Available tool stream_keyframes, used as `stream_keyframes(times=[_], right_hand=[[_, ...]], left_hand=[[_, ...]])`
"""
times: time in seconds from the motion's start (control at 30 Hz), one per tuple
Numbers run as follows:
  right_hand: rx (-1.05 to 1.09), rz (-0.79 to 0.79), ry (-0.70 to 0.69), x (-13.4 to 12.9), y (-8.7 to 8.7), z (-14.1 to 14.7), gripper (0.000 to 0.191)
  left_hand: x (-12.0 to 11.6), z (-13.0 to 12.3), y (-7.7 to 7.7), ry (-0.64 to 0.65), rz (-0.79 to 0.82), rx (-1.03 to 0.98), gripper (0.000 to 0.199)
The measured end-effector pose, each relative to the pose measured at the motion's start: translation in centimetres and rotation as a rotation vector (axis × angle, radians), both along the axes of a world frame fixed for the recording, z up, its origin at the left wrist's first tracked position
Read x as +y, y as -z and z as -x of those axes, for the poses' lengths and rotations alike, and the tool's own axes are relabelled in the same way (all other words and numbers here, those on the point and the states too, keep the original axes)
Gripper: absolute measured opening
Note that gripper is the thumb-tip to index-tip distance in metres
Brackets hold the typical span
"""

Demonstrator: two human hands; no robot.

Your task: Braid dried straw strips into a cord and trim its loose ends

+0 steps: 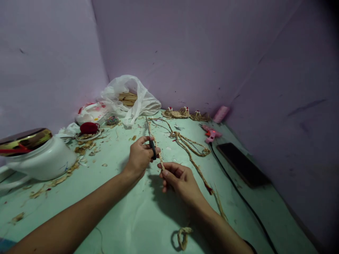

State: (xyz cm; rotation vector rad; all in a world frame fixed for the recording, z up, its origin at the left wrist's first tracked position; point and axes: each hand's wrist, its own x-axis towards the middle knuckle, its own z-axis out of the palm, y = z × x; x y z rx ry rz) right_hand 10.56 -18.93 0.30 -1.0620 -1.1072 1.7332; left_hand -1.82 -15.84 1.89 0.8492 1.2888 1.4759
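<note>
My left hand (141, 154) is closed around the black handle of a pair of scissors (153, 149), whose thin blades point away toward the back wall. A pale braided straw cord (161, 162) runs alongside the scissors, close to my left fingertips. Its near end is pinched between the thumb and fingers of my right hand (177, 178). Whether my left fingers also grip the cord is hard to see. Right of my hands lies a longer braided cord (194, 164), looped on the table and ending in a dark red tip.
A pink glue gun (212, 134) trails a black cable past a dark phone (242, 164). Decorated woven pieces (176, 113) rest along the wall near a pink spool (221, 114). Leftward are a plastic bag (144, 100), a white pot (46, 160) and straw scraps. A small braided loop (183, 239) lies in front.
</note>
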Motion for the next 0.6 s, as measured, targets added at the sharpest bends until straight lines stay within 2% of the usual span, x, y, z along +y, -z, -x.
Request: stream_keyframes(times=[0.17, 0.3, 0.37, 0.47, 0.53, 0.6], right_hand=[[-0.082, -0.197, 0.026, -0.4, -0.2, -0.7, 0.020], [-0.164, -0.182, 0.085, 0.2, 0.2, -1.4, 0.022], [-0.220, -0.187, 0.153, 0.8, 0.3, -2.0, 0.024], [-0.267, -0.201, 0.240, 1.6, 0.3, -3.1, 0.026], [-0.257, -0.188, 0.258, 1.9, 0.1, -3.5, 0.027], [-0.222, -0.179, 0.263, 1.9, -0.2, -3.7, 0.028]], left_hand=[[-0.2, -0.3, 0.1, 0.089, 0.048, -0.033, 0.044], [-0.2, 0.2, 0.3, 0.214, 0.091, 0.102, 0.040], [-0.4, 1.2, 0.2, 0.275, 0.034, 0.287, 0.034], [-1.1, 2.8, -0.3, 0.355, -0.155, 0.708, 0.030], [-1.8, 3.6, -0.6, 0.413, -0.276, 0.992, 0.029], [-2.2, 3.9, -0.7, 0.484, -0.366, 1.194, 0.030]])
